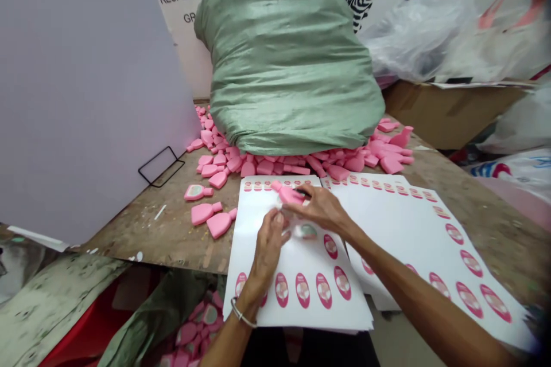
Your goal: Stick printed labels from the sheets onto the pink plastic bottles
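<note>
A small pink bottle (289, 194) lies tilted above a stack of white sticker sheets (275, 252). My right hand (322, 206) is closed on it, and a dark sliver shows by the fingers. Close below the bottle is my left hand (269, 238), its fingers bent and smeared by motion; whether they hold anything is not visible. A blurred pale patch with a greenish middle (307, 231) shows beside the left fingertips, too unclear to name. Oval pink stickers (302, 291) line the lower part of the top sheet.
A second stack of sticker sheets (387, 229) lies on the right. Pink bottles (221, 223) lie at left, with a heap (391, 152) around a big green sack (288, 63). A black wire frame (161, 167) stands by a pale panel (86, 80). More bottles (193, 330) sit below the table edge.
</note>
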`<state>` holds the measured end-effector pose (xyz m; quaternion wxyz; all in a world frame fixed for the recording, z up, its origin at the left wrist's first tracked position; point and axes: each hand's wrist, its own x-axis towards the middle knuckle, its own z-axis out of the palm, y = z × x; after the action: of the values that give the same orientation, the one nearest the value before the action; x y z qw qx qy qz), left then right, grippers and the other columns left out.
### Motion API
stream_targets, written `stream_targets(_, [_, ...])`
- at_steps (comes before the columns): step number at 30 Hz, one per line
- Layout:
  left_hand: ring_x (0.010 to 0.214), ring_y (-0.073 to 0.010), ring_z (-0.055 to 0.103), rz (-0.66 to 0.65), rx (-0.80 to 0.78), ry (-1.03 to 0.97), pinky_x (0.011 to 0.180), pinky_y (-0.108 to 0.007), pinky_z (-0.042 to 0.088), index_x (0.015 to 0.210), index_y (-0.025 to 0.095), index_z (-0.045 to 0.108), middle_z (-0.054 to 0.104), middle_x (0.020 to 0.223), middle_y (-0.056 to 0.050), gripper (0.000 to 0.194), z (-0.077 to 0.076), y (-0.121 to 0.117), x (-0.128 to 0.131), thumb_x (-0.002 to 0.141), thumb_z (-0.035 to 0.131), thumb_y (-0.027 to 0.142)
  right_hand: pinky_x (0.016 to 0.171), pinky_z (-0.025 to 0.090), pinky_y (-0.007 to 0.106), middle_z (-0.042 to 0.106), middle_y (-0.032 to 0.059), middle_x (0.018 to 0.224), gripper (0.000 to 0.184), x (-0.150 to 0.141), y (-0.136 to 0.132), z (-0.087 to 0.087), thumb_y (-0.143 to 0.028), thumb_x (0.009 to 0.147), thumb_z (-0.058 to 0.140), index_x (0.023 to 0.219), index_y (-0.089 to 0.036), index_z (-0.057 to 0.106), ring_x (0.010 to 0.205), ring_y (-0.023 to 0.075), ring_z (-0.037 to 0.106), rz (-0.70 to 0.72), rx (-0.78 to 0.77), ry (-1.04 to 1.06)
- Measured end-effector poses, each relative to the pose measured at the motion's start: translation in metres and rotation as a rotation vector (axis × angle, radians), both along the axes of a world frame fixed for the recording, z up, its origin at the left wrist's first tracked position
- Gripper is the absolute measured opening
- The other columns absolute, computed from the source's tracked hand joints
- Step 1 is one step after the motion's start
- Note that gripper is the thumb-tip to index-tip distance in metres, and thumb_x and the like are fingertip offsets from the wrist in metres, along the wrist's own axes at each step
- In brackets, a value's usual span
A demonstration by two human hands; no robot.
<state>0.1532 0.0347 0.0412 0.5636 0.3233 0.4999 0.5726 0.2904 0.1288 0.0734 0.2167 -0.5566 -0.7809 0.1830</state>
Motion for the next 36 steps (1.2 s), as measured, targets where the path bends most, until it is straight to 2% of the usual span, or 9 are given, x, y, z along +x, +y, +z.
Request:
stream_targets(3, [0.113,-0.0256,0.058,0.069,-0.006,-0.016,0.088,-0.031,0.051,0.111,0.019,0.06,0.063,0.118,-0.012,0.045,0.008,-0.005,0.003,0.08,0.063,0.051,0.072,0.048,0.028,0.069,0.0034,0.1,0.038,0.005,-0.043,0.001,-0.05,0.08,0.061,0.107,-0.024,0.062,0.086,0.0191,0.064,0.216,-0.19,0.251])
stream_targets(5, [0.105,-0.0245,0.062,0.084,-0.014,-0.027,0.084,-0.031,0.052,0.109,0.018,0.059,0.064,0.114,-0.013,0.044,0.013,-0.009,0.005,0.082,0.06,0.053,0.07,0.047,0.028,0.068,0.0035,0.099,0.037,0.019,-0.053,-0.005,-0.05,0.086,0.052,0.112,-0.023,0.057,0.083,0.0173,0.063,0.205,-0.218,0.319])
stream_targets(9, [0.076,-0.0191,0.066,-0.014,-0.054,-0.094,0.066,-0.031,0.055,0.101,0.013,0.055,0.066,0.1,-0.014,0.046,0.018,-0.017,0.009,0.086,0.051,0.056,0.065,0.042,0.031,0.065,0.0034,0.082,0.026,0.051,-0.047,-0.029,-0.042,0.094,0.04,0.101,-0.022,0.055,0.071,0.0177,0.058,-0.05,0.0,0.111])
stream_targets(13, [0.059,-0.0139,0.06,-0.096,-0.101,-0.038,0.055,-0.027,0.053,0.092,0.013,0.057,0.062,0.082,-0.007,0.045,0.016,-0.016,0.019,0.081,0.058,0.056,0.072,0.038,0.033,0.065,0.0057,0.081,0.017,0.059,-0.047,-0.049,-0.031,0.092,0.047,0.085,-0.019,0.057,0.077,0.0197,0.055,0.044,0.268,-0.09])
stream_targets(16, [0.054,-0.0113,0.055,-0.084,-0.053,0.023,0.054,-0.025,0.051,0.085,0.014,0.058,0.052,0.07,0.0,0.044,0.009,-0.014,0.025,0.081,0.057,0.058,0.071,0.035,0.032,0.064,0.0059,0.079,0.018,0.057,-0.052,-0.054,-0.027,0.093,0.046,0.084,-0.018,0.058,0.075,0.0185,0.054,0.076,0.369,-0.139])
stream_targets(24, [0.058,-0.009,0.046,-0.094,0.014,0.096,0.054,-0.021,0.046,0.081,0.018,0.052,0.043,0.07,0.003,0.036,0.002,-0.014,0.028,0.088,0.049,0.053,0.07,0.036,0.03,0.061,0.0016,0.072,0.014,0.062,-0.044,-0.057,-0.028,0.089,0.051,0.076,-0.021,0.055,0.071,0.0168,0.053,0.093,0.259,-0.048])
stream_targets(29, [0.056,-0.0089,0.048,-0.09,0.012,0.125,0.055,-0.022,0.047,0.083,0.018,0.053,0.044,0.069,0.004,0.037,0.004,-0.014,0.028,0.089,0.048,0.054,0.067,0.04,0.03,0.062,0.0021,0.072,0.015,0.055,-0.043,-0.057,-0.034,0.081,0.062,0.077,-0.021,0.056,0.066,0.0163,0.053,0.023,0.267,-0.007])
stream_targets(34, [0.056,-0.0126,0.057,-0.055,-0.047,0.015,0.055,-0.025,0.051,0.09,0.016,0.056,0.05,0.069,0.002,0.046,0.002,-0.013,0.027,0.086,0.047,0.061,0.059,0.041,0.027,0.06,0.0007,0.068,0.023,0.057,-0.05,-0.034,-0.04,0.079,0.063,0.072,-0.02,0.055,0.06,0.0133,0.052,0.019,0.154,0.227])
stream_targets(36, [0.061,-0.0153,0.061,-0.025,-0.07,-0.026,0.057,-0.027,0.053,0.095,0.014,0.058,0.055,0.073,-0.002,0.053,0.0,-0.013,0.025,0.084,0.047,0.065,0.055,0.042,0.025,0.059,0.0002,0.065,0.028,0.059,-0.055,-0.02,-0.044,0.078,0.064,0.071,-0.019,0.056,0.058,0.0125,0.052,-0.045,0.071,0.387])
